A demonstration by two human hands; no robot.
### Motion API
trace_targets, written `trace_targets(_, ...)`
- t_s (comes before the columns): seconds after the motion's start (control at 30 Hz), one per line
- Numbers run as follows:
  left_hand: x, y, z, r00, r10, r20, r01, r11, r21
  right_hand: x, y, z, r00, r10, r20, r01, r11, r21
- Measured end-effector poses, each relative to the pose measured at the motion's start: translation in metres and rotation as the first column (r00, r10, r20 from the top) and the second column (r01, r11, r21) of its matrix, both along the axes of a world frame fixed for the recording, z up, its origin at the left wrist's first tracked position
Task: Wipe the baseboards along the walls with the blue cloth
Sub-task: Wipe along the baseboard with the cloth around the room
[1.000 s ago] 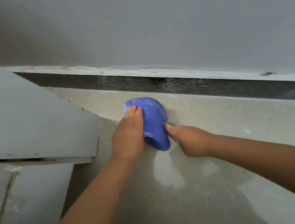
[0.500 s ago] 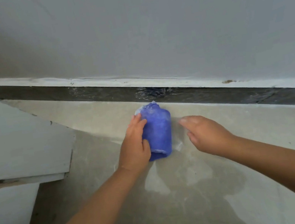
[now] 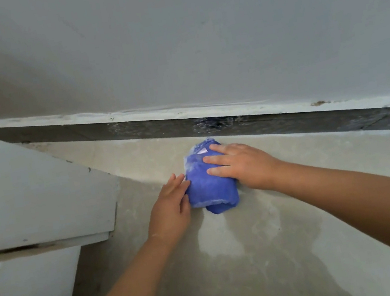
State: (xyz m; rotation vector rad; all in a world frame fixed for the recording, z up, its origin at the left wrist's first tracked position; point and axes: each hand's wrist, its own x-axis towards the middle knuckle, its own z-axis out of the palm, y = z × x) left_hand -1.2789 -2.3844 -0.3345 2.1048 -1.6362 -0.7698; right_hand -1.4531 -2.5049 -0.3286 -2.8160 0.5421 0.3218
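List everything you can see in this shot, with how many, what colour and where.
Blue cloth: one, blue, bunched up on the floor just in front of the baseboard.
Baseboard: one, dark strip with wet-looking smears, running along the foot of the wall.
Wall: one, pale grey, filling the top of the view, with a white edge along its bottom.
Floor: one, beige, with lighter patches, bottom centre and right.
Panels: at least two, pale grey, flat and stacked at the left.
Left hand: one, fingers against the cloth's left side.
Right hand: one, lying flat on top of the cloth.
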Motion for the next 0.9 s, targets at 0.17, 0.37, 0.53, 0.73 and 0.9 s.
trace_targets(0.17,0.012,0.001,0.002,0.995,-0.069,0.073,0.072,0.997,-0.042,-0.011,0.011,-0.014,0.989,0.059,0.132,-0.045,0.993,-0.107)
trace_targets(0.37,-0.012,0.011,0.000,0.952,-0.218,0.217,0.247,0.961,-0.120,-0.026,0.032,-0.027,0.923,0.003,0.385,0.068,0.983,-0.171)
trace_targets(0.53,-0.010,0.007,0.008,0.878,-0.338,0.339,0.341,0.939,0.053,-0.017,0.041,-0.031,0.863,-0.063,0.502,0.130,0.987,-0.099)
trace_targets(0.73,-0.013,0.011,-0.003,0.842,-0.337,0.421,0.423,0.897,-0.127,-0.022,0.037,-0.041,0.862,-0.011,0.507,0.134,0.969,-0.206)
trace_targets(0.9,-0.031,0.007,0.008,0.838,-0.394,0.377,0.373,0.919,0.130,-0.021,0.031,-0.040,0.903,-0.042,0.428,0.100,0.989,-0.112)
